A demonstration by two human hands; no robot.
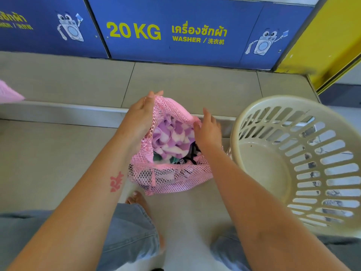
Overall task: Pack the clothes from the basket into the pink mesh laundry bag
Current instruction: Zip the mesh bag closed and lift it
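The pink mesh laundry bag stands on the tiled floor in front of me, its mouth held wide. Inside lies a purple and white checked garment on top of darker clothes. My left hand grips the bag's far left rim and lifts it. My right hand rests at the right rim, thumb against the pink edge, fingers extended. The cream plastic basket lies tipped toward me at the right, with no clothes in it.
A metal-edged step runs across the floor behind the bag. Blue washer panels rise beyond it and a yellow panel stands at the right. A pink item lies at the left edge. My bare foot is just below the bag.
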